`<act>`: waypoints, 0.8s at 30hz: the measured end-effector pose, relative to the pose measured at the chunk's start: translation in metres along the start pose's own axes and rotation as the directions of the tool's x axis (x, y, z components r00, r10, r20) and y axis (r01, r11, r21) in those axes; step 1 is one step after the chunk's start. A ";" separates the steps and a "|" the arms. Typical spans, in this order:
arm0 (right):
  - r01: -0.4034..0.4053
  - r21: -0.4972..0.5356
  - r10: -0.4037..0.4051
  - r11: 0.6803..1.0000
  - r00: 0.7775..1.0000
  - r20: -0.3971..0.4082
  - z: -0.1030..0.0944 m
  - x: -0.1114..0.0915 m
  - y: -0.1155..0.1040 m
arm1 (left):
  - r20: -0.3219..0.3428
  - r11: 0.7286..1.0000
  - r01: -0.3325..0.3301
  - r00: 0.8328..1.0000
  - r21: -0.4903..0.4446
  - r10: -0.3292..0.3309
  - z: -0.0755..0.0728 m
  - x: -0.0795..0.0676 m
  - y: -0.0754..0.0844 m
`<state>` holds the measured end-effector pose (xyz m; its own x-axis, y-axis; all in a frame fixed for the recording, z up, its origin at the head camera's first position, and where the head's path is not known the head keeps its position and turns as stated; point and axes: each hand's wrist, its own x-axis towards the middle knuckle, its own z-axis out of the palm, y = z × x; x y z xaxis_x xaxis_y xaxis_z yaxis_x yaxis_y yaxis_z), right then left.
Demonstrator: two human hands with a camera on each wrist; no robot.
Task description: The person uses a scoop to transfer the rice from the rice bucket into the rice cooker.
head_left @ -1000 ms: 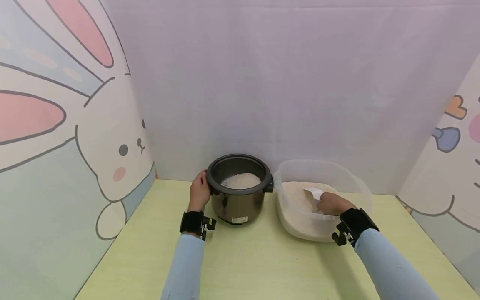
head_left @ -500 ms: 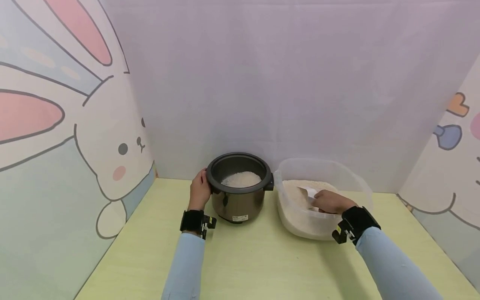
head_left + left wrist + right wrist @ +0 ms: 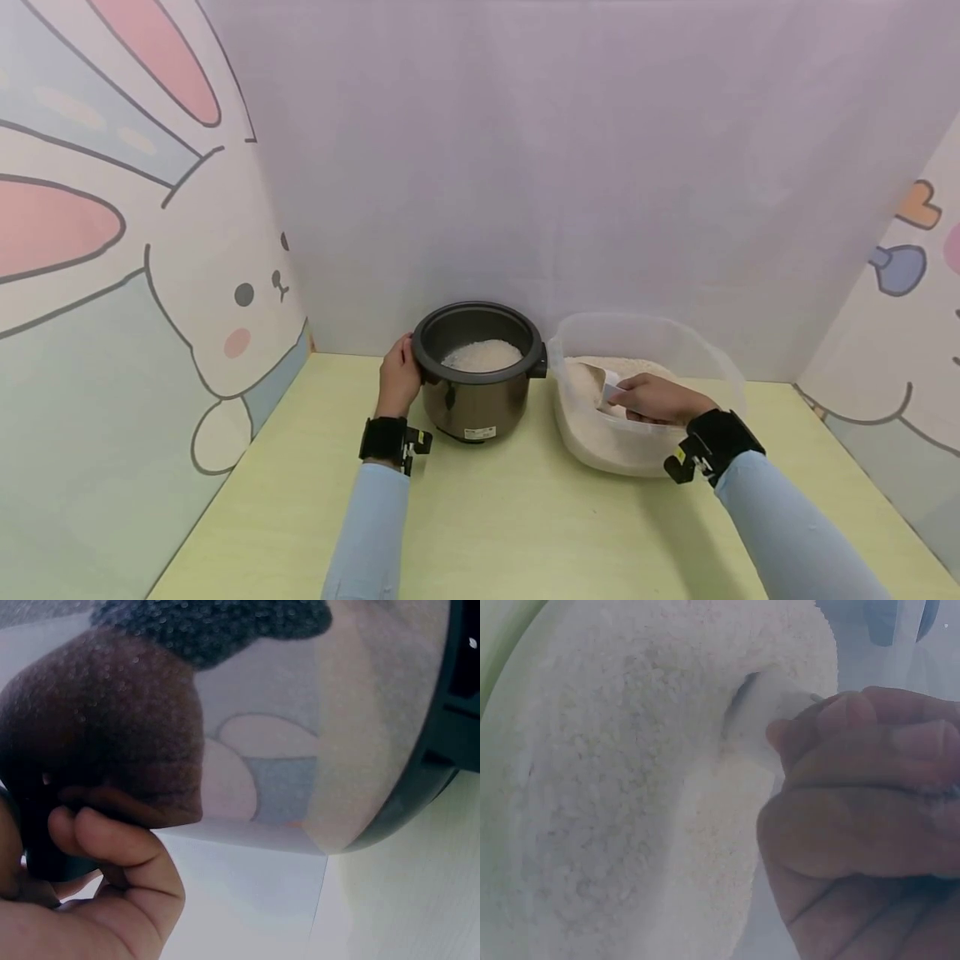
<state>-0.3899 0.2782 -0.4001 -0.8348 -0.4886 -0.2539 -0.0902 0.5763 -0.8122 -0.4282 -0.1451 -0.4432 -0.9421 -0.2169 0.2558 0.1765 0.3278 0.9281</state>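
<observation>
A dark, lidless rice cooker [image 3: 476,410] stands at the back of the table with white rice [image 3: 483,357] in its pot. My left hand [image 3: 399,379] grips its left side handle; in the left wrist view the curled fingers [image 3: 124,847] hook round the dark grip beside the shiny cooker wall [image 3: 262,772]. To the right, my right hand [image 3: 656,398] reaches inside a clear plastic bin [image 3: 637,323] of rice and holds a small white scoop [image 3: 609,387]. The right wrist view shows the scoop [image 3: 769,712] tilted, its mouth against the rice [image 3: 600,795]; the fingers hide its handle.
The pale green tabletop [image 3: 510,525] stretches in front of both vessels. A plain lilac-white cloth [image 3: 480,167] hangs close behind them. Panels with cartoon rabbits [image 3: 202,317] flank the table on the left and right.
My right hand has moved the scoop left through the rice, towards the bin's left side. The left hand keeps its hold on the cooker's handle.
</observation>
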 end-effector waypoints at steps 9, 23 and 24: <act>0.027 0.055 -0.027 0.998 1.000 0.003 0.000 -0.003 -0.003 | -0.002 1.000 0.003 1.000 -0.020 -0.003 0.000 0.000 0.000; 0.060 0.137 -0.060 0.989 0.998 -0.005 0.001 -0.005 -0.005 | 0.011 0.999 -0.013 1.000 -0.037 0.014 0.000 0.001 -0.004; 0.062 0.143 -0.062 0.988 0.998 -0.006 0.001 -0.004 -0.006 | 0.009 0.999 -0.019 1.000 -0.029 0.019 0.000 0.002 -0.004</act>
<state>-0.3853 0.2767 -0.3947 -0.8309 -0.5194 -0.1996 -0.0634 0.4448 -0.8934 -0.4305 -0.1470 -0.4469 -0.9410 -0.2027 0.2710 0.2024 0.3049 0.9306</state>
